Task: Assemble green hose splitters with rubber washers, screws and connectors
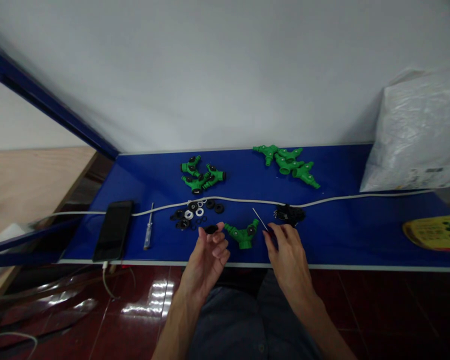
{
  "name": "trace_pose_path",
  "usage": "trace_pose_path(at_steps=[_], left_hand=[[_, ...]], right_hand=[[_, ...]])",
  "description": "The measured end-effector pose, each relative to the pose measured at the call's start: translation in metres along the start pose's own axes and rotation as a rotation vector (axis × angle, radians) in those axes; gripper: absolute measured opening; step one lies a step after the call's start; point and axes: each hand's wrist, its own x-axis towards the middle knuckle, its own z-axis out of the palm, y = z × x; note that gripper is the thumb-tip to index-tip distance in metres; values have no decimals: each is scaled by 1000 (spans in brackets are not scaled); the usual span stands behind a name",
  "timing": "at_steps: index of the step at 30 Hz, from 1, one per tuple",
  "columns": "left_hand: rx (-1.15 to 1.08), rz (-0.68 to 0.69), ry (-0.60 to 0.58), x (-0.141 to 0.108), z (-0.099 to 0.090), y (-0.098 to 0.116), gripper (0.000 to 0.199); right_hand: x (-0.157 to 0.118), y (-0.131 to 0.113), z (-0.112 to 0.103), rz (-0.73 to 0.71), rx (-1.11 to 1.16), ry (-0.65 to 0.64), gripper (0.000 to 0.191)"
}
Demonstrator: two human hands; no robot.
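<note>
My left hand (211, 252) pinches a small black round part (211, 229) between thumb and fingertip, above the front of the blue tabletop. My right hand (288, 248) is closed around a screwdriver (260, 218); its thin metal shaft points up and left, and the fingers hide most of its handle. Between the hands a green Y-shaped hose splitter (243, 236) lies on the table, with a dark knob on its right branch. Loose black and white rings (189, 215) lie beyond my left hand. A heap of small black parts (289, 214) sits just past my right hand.
Green splitters with black fittings (202, 175) lie at the back left, several plain ones (288, 162) at the back right. A white cable (243, 200) crosses the table. At left are a phone (113, 230) and a clear-handled screwdriver (148, 231); at right, a white bag (416, 135) and yellow package (437, 232).
</note>
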Motion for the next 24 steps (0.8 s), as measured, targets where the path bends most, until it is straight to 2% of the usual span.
trace_pose_path(at_steps=[3, 5, 7, 12, 17, 19, 21, 24], left_hand=[[-150, -82, 7, -2, 5, 2, 37], [-181, -111, 25, -3, 7, 2, 45], [-177, -142, 29, -4, 8, 2, 53], [-155, -293, -13, -4, 5, -3, 57], [-76, -446, -32, -6, 2, -8, 41], [10, -438, -44, -6, 2, -11, 38], [147, -374, -49, -7, 2, -13, 43], [419, -269, -60, -10, 0, -15, 51]], right_hand=[[1, -4, -10, -22, 14, 48, 32], [2, -14, -22, -29, 121, 106, 27], [4, -29, -37, -29, 317, 105, 20], [13, -59, -59, -3, 696, -147, 19], [20, -66, -56, 23, 838, -402, 27], [20, -64, -52, 16, 874, -440, 27], [18, -60, -48, 38, 905, -451, 26], [14, -54, -45, 155, 977, -509, 24]])
